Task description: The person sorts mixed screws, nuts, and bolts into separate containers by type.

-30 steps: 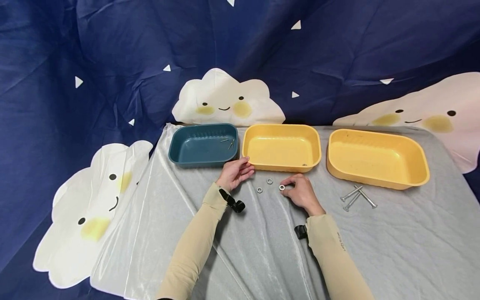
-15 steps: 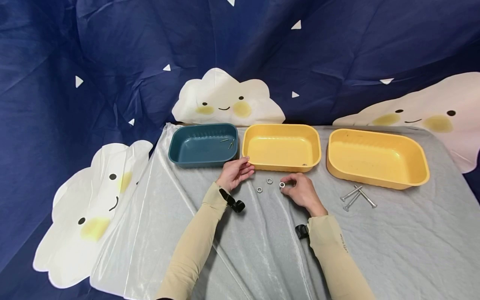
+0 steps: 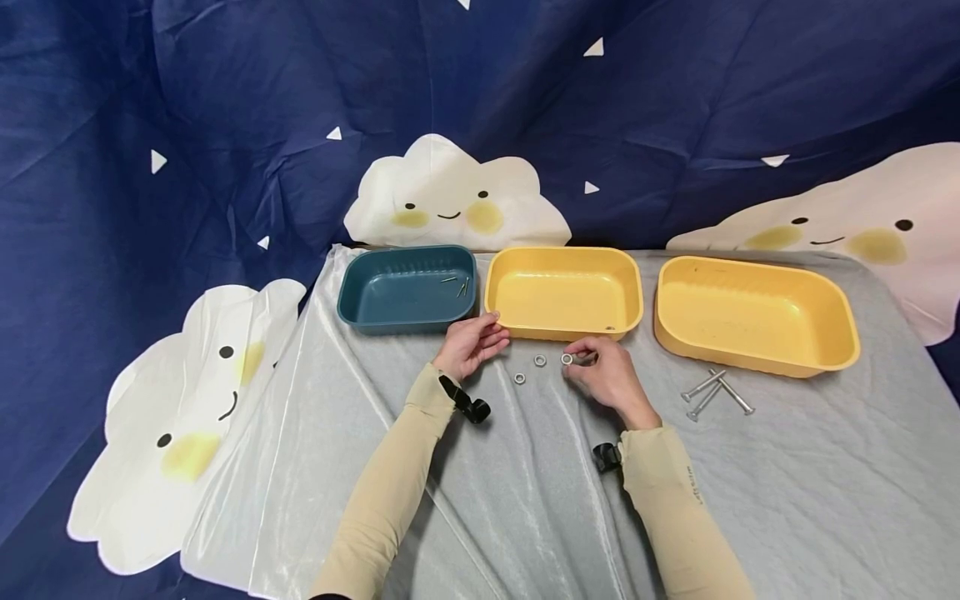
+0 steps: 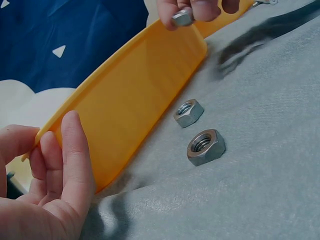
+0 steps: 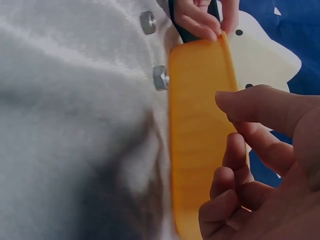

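My left hand pinches the near left rim of the middle yellow bin between thumb and fingers. Just in front of that bin, my right hand holds a metal hex nut by thumb and fingertips; the left wrist view shows this nut raised near the bin's rim. In the right wrist view the thumb mostly hides it. Two more hex nuts lie on the grey cloth between the hands, one nut larger-looking in the left wrist view than the other nut.
A teal bin with several thin brass-coloured pins stands left. On the right is a larger yellow bin, with three long bolts crossed before it. A small dark item lies in the middle bin's near right corner.
My right hand has moved slightly away from me, toward the middle yellow bin, lifting the hex nut with it. The left hand stays on the rim.
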`<state>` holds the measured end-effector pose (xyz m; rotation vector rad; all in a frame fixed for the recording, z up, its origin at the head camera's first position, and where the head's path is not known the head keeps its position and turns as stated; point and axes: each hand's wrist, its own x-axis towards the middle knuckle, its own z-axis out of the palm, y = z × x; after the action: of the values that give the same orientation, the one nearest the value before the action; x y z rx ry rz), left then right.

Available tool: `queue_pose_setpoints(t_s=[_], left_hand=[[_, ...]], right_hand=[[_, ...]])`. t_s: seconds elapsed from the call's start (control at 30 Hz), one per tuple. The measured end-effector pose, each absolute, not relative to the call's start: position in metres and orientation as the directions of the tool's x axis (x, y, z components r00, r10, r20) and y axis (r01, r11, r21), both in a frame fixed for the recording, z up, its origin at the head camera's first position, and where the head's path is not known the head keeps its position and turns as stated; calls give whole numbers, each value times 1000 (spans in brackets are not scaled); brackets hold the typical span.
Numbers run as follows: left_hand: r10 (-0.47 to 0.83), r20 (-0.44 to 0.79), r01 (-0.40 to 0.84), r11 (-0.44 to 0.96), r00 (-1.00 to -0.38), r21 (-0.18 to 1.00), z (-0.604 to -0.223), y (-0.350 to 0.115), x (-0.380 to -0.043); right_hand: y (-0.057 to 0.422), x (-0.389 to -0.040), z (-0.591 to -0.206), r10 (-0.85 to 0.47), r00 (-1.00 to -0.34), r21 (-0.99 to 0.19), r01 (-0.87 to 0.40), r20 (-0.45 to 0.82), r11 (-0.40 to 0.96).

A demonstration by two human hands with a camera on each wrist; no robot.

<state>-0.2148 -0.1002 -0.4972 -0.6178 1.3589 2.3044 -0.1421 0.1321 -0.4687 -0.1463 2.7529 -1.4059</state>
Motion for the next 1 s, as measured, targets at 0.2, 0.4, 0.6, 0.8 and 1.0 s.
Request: queue_pose_setpoints(t_s=[0.2, 0.4, 0.6, 0.8, 1.0], left_hand=[[106, -554, -535, -459, -826, 709, -497, -100, -215], [98, -560, -536, -462, -823, 706, -497, -99, -215], [103, -567, -545, -459, -818, 702, -495, -99, -214], [99, -561, -539, -456, -822, 709, -495, -99, -214], [101, -554, -534, -452, -827, 715, -497, -99, -214]], right_hand=[[131, -145, -461, -84, -996, -808, -71, 27, 584], [131, -149, -454, -65, -998, -817, -56, 22, 574], [131, -152, -448, -22, -999, -815, -50, 45, 577], [130, -157, -448, 33, -997, -821, -43, 76, 570], [129, -163, -448, 76, -995, -825, -14, 69, 565]])
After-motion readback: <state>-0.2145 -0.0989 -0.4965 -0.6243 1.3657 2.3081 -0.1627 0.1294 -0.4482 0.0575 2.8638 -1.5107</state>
